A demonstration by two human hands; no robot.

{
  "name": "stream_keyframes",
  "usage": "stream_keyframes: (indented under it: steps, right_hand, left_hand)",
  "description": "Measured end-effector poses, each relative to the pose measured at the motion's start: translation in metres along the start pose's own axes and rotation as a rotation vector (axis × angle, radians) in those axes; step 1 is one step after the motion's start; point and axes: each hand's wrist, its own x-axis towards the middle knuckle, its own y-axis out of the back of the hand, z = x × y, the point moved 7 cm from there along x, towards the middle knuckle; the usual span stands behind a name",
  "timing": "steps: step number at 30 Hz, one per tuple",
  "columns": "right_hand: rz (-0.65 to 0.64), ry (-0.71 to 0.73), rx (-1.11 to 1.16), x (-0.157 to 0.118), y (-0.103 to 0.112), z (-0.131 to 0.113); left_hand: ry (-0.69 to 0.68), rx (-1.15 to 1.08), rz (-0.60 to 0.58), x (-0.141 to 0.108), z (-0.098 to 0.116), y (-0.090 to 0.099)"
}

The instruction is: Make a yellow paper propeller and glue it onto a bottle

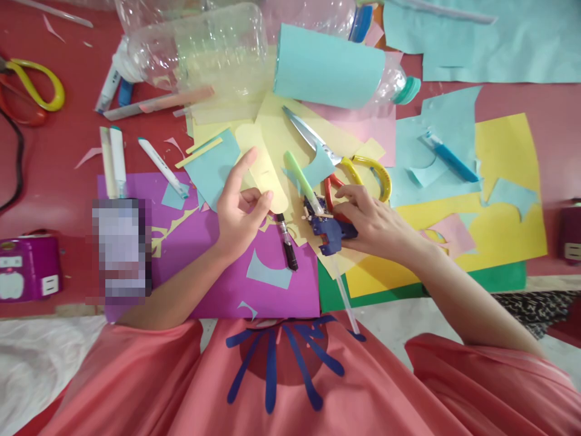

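My left hand [236, 218] pinches a pale yellow paper strip [267, 172] with rounded ends between thumb and fingers, its index finger lying along the paper. My right hand [374, 224] is closed around the handle of a dark blue glue gun [327, 235], from which a clear glue stick [347, 306] sticks out toward me. Just beyond that hand lie scissors [385, 178] with yellow and red handles, partly under a blue paper scrap [320, 165]. A light green marker [297, 171] rests against the glue gun. Below the strip is a black pen [287, 247].
Clear plastic bottles [218, 45] lie at the back, one wrapped in light blue paper [329, 66]. Purple [218, 290] and yellow [508, 236] sheets cover the front. Markers [163, 166], a blue cutter [451, 157], a phone [121, 248] and more scissors [57, 91] lie around.
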Motion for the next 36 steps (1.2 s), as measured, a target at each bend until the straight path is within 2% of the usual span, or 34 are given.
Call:
stream_keyframes:
  steps: [2,6,9,14,18,22,27,29,32,34,36]
  right_hand:
    - [-0.023,0.028,0.031,0.002,0.006,-0.002]
    - [-0.037,0.070,0.174,0.015,0.034,-0.006]
    - [-0.043,-0.112,0.137,0.043,0.046,0.000]
    - [-0.206,-0.357,-0.151,0.097,0.028,-0.002]
    - [-0.290,-0.306,-0.225,0.119,0.018,-0.017]
    - [-0.355,-0.314,-0.246,0.119,0.020,-0.024]
    - [-0.402,-0.336,-0.278,0.113,0.020,-0.025]
    - [-0.371,-0.355,-0.264,0.112,0.019,-0.021]
    - [-0.241,-0.377,-0.185,0.109,0.023,-0.013]
    - [-0.153,-0.383,-0.091,0.106,0.032,-0.005]
    - [-0.130,-0.433,-0.006,0.099,0.044,0.008]
  left_hand:
    - [0.006,-0.012,0.008,0.000,0.000,0.000]
    - [0.043,-0.068,0.007,0.001,0.001,-0.001]
    - [0.103,-0.108,0.013,0.000,0.001,-0.001]
    - [0.161,-0.160,0.066,0.000,0.000,0.000]
    - [0.155,-0.235,0.085,0.002,-0.001,-0.002]
    - [0.126,-0.216,0.111,0.002,0.000,0.000]
    - [0.231,-0.160,0.048,0.001,-0.007,-0.001]
    - [0.238,-0.144,0.032,0.001,-0.008,-0.001]
    - [0.191,-0.124,0.024,0.002,-0.006,-0.001]
    - [0.147,-0.128,0.021,0.003,-0.003,-0.003]
    - [0.107,-0.140,0.038,0.002,0.000,-0.002]
